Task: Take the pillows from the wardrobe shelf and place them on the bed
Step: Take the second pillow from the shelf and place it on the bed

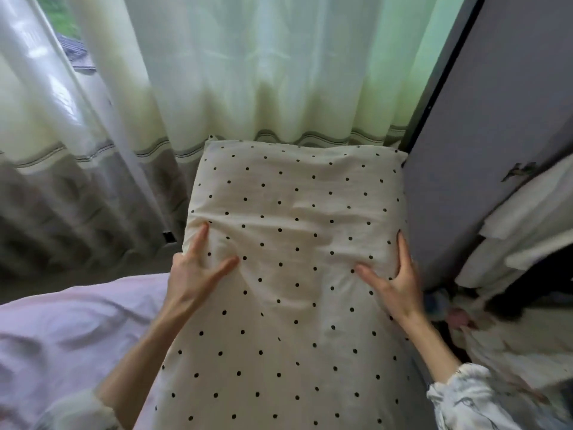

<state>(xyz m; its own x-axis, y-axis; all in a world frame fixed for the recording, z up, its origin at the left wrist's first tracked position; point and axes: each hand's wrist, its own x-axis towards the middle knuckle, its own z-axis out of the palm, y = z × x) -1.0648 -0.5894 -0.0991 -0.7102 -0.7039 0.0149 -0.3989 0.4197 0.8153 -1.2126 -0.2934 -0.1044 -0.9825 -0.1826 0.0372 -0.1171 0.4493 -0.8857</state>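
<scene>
Head view: you hold the dotted pillow [294, 259] out in front, left hand [192, 274] and right hand [400, 283] gripping its sides. It's off the wardrobe [483, 150] shelf, not yet on the bed [62, 330]; setting it down remains.

Both forearms are bare. The left hand [192, 271] and right hand [395, 283] wear no rings. Pushed-up sleeves of white, grey-patterned crumpled fabric [474, 398] bunch loosely near the elbows.
</scene>
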